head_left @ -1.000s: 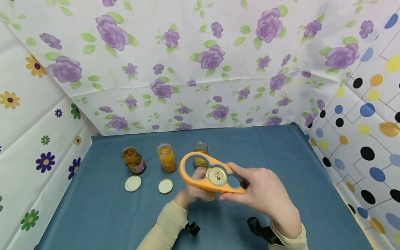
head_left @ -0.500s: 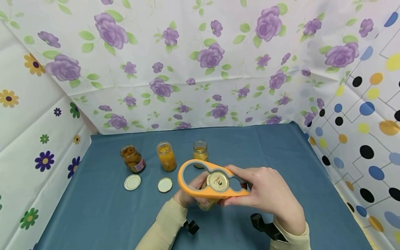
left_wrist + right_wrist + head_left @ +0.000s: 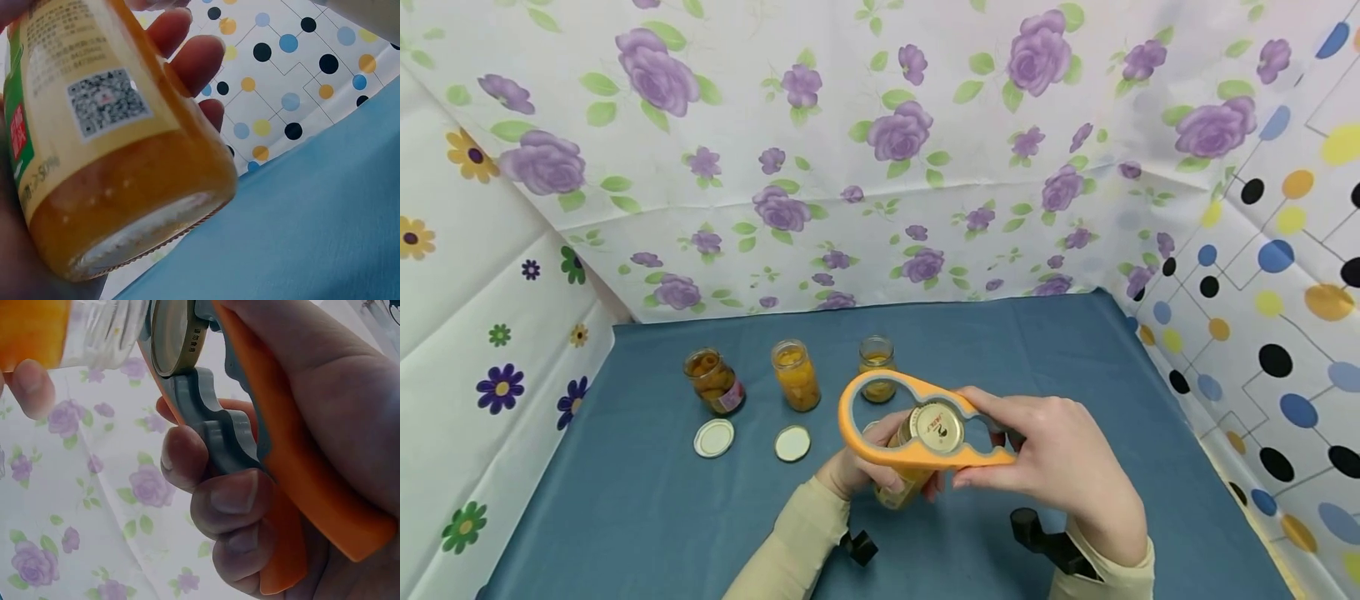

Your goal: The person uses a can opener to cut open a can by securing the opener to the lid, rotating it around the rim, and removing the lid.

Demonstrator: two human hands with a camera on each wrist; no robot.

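Observation:
My left hand (image 3: 854, 468) grips a glass jar (image 3: 119, 144) with orange contents; its label bears a QR code. The jar tilts above the table. My right hand (image 3: 1060, 450) squeezes the handles of an orange-and-grey jar opener (image 3: 275, 437), fingers curled round them. Caught in the opener is a gold lid (image 3: 937, 427). In the right wrist view the lid stands just off the jar's mouth, whose bare glass threads (image 3: 119, 328) show. From the head view the opener and lid cover the jar's top.
Behind stand three lidless jars: a brown one (image 3: 713, 382), an orange one (image 3: 795, 377) and a yellowish one (image 3: 877, 360). Two lids (image 3: 713, 438) lie before the left jars; a third is partly hidden behind my left hand. Patterned cloth walls (image 3: 895, 183) border the blue table (image 3: 625, 517).
Both hands have shifted slightly right with the jar and opener. The left hand's hold on the jar has changed, and more of the jar shows below the opener.

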